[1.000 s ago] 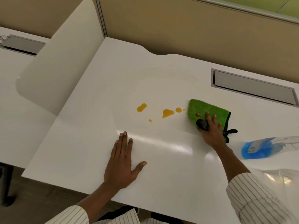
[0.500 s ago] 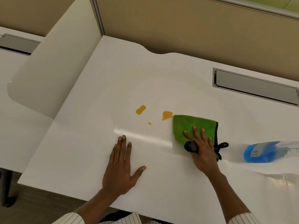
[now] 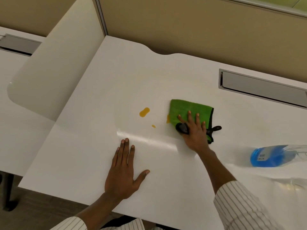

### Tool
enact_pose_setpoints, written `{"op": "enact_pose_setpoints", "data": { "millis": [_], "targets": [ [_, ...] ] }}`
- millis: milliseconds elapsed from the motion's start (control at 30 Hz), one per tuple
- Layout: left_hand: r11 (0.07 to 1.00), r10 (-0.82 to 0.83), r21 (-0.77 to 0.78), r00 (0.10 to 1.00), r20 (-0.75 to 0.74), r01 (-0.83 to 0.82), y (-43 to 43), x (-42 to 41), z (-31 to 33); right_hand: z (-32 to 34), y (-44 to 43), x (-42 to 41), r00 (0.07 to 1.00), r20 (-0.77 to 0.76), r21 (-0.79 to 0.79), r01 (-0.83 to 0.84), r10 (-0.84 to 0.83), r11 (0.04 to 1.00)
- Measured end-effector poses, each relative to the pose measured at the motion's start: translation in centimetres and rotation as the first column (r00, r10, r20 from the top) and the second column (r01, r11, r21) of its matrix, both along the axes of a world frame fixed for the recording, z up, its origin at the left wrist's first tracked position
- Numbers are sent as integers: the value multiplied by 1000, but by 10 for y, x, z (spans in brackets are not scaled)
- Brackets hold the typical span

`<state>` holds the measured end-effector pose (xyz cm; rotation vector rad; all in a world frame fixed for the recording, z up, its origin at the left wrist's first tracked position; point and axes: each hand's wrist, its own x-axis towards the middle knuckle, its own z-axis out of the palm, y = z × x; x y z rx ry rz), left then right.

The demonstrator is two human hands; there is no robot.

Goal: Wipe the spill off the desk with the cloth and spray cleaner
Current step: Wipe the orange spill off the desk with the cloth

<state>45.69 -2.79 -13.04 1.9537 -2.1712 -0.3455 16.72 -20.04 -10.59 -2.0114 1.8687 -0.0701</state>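
On the white desk lies an orange spill: one oblong drop, a tiny drop and a sliver showing at the cloth's left edge. My right hand presses flat on the green cloth, fingers spread, with a small black piece by the thumb. The cloth's black trim and loop stick out on the right. My left hand rests palm down on the desk, nearer me, holding nothing. The spray cleaner bottle, holding blue liquid, is at the right edge, blurred.
A grey cable tray is recessed in the desk at the back right. A white divider panel stands along the left side, a beige partition wall behind. The desk's front edge runs just below my left wrist.
My right hand has slid the cloth leftward over the spill. The two right-hand drops are gone from view and the middle blob is almost covered. My left hand has stayed put.
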Motion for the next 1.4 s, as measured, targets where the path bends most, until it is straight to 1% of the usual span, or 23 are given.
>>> {"op": "enact_pose_setpoints", "data": {
  "millis": [100,167,233,300,367,467,533,600,767,900,1000,1100,1167,1300,1333,1400],
  "targets": [
    [1000,0,-5,1000,3,0,0,0,0,0,46,3,997,29,7,-76,76,997],
    [1000,-1,-8,1000,-1,1,0,0,0,-2,71,0,996,39,-3,-81,81,997],
    [1000,2,-13,1000,-6,-2,0,0,0,-3,77,-4,997,46,-12,-55,55,998],
    [1000,5,-10,1000,-12,-5,-1,0,-1,-4,63,-3,999,47,1,9,-9,1000],
    [1000,5,2,1000,-18,-5,-1,0,-2,-4,38,3,997,8,10,73,-73,997],
    [1000,10,9,1000,-27,-10,0,1,-2,-4,-3,19,993,-38,39,116,-115,992],
    [1000,12,-1,999,-33,-12,0,1,-2,-3,-20,32,995,-56,57,87,-84,995],
    [1000,10,-5,999,-45,-10,0,1,-2,-3,-23,43,998,-66,66,21,-16,998],
    [1000,6,-20,999,-40,-6,0,0,-4,-1,27,52,983,-33,36,-181,182,983],
    [1000,3,-8,1000,-28,-3,-1,2,-2,-5,85,46,977,-17,-40,-213,213,976],
    [1000,4,-2,1000,-25,-4,-1,1,-2,-10,99,45,977,-43,-42,-210,208,977],
    [1000,7,7,1000,-20,-7,0,2,-2,-6,83,59,976,-35,-8,-214,214,977],
    [1000,5,2,1000,-20,-5,0,1,-1,-2,56,71,977,-17,33,-214,215,976],
    [1000,9,5,1000,-24,-9,0,1,-2,-1,-12,99,987,-55,75,-145,149,987],
    [1000,9,2,1000,-24,-9,1,1,-2,0,-25,107,987,-63,86,-144,150,986],
    [1000,9,-4,1000,-24,-9,0,1,-2,1,-41,119,975,-68,106,-204,211,973]
  ]
}}
